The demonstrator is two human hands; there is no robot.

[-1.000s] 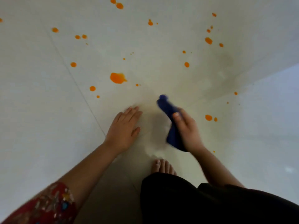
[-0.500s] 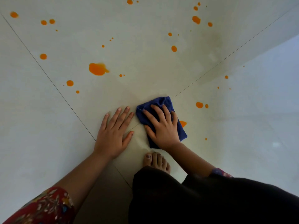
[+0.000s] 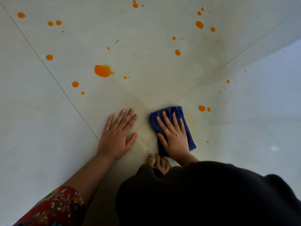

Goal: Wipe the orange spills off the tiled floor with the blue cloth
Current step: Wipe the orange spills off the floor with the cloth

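R hand (image 3: 175, 136) lies flat, fingers straight & spread, pressing the blue cloth (image 3: 176, 110) onto the tiled floor (image 3: 48, 128) just ahead of a bare foot (image 3: 158, 163). L hand (image 3: 116, 136) rests flat & empty, palm down, beside it. Orange spills (image 3: 102, 70) dot tiles beyond.

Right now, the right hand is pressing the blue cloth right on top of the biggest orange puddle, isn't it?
Not quite. The right hand does press the blue cloth flat, but not on the biggest orange puddle. The head view shows that puddle uncovered, farther out and to the left, beyond the left hand.
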